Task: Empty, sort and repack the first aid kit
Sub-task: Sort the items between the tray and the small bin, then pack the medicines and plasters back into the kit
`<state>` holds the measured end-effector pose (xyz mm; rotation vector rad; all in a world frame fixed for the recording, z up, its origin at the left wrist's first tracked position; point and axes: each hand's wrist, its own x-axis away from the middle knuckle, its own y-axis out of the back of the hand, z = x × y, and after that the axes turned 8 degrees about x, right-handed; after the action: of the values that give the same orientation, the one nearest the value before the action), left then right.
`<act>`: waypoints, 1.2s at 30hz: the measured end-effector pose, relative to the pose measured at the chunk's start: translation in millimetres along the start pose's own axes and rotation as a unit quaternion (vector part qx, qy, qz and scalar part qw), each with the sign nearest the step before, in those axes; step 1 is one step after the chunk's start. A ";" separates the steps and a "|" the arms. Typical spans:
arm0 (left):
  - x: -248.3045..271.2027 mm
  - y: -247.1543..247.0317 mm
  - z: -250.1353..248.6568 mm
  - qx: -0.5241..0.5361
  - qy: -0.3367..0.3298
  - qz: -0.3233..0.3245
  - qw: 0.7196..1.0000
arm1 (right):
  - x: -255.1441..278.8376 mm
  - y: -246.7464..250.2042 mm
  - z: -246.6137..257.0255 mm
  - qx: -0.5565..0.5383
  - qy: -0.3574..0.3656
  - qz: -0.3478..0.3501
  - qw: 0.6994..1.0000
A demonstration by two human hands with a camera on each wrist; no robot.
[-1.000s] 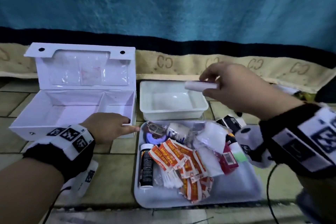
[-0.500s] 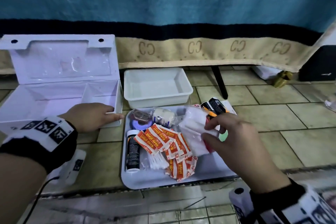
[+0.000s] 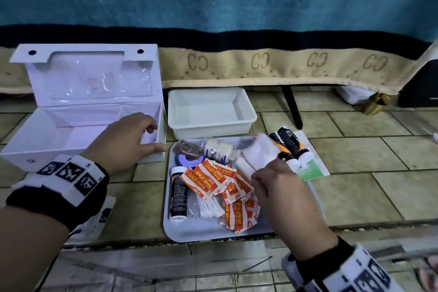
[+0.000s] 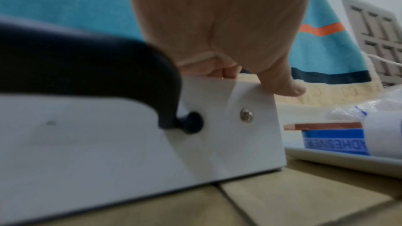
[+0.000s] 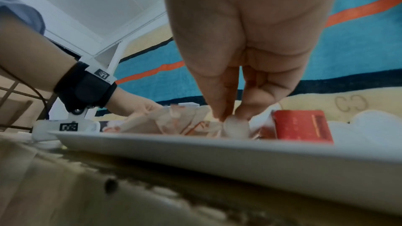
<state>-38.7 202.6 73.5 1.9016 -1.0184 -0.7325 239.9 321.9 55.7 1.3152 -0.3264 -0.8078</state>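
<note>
The white first aid box stands open and empty on the left. My left hand grips its front right corner, fingers curled over the wall and thumb outside. My right hand is down over the flat tray, thumb and fingers pinching a small white gauze roll; in the right wrist view its end shows under the tips. The tray also holds orange plasters, a black bottle, cotton swabs, a bandage roll, blue tape, tubes and a red box.
An empty white tub sits behind the tray. A green leaflet lies under the tray's right side. A black leg and a hanging blue cloth with a tan border close off the back. The tiled ledge ends just in front of the tray.
My right hand came down from above the white tub, where it held a white roll, to the tray. My left hand curled its fingers over the box wall.
</note>
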 end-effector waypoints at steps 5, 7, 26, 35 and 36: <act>37.2 1.1 -31.1 0.003 -0.063 -0.062 0.996 | 4.2 7.0 -6.4 -0.032 -0.018 -0.060 0.998; 53.2 -5.0 -39.3 0.003 -0.052 0.025 0.998 | 4.4 8.6 -13.6 -0.048 -0.031 -0.062 0.996; 62.0 4.8 -55.2 -0.152 -0.026 0.121 0.981 | -20.4 44.2 -58.0 -0.089 -0.135 -0.092 0.982; 52.5 13.6 -70.5 -0.033 0.006 0.049 0.998 | -83.7 37.9 -75.5 0.033 -0.203 0.111 0.972; 51.5 11.0 -72.7 -0.033 0.007 0.039 0.999 | -87.1 36.7 -75.2 0.041 -0.200 0.128 0.971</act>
<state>39.8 183.7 112.6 1.7986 -1.0404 -0.6985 239.9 437.6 90.3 1.1513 -0.8399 -0.8424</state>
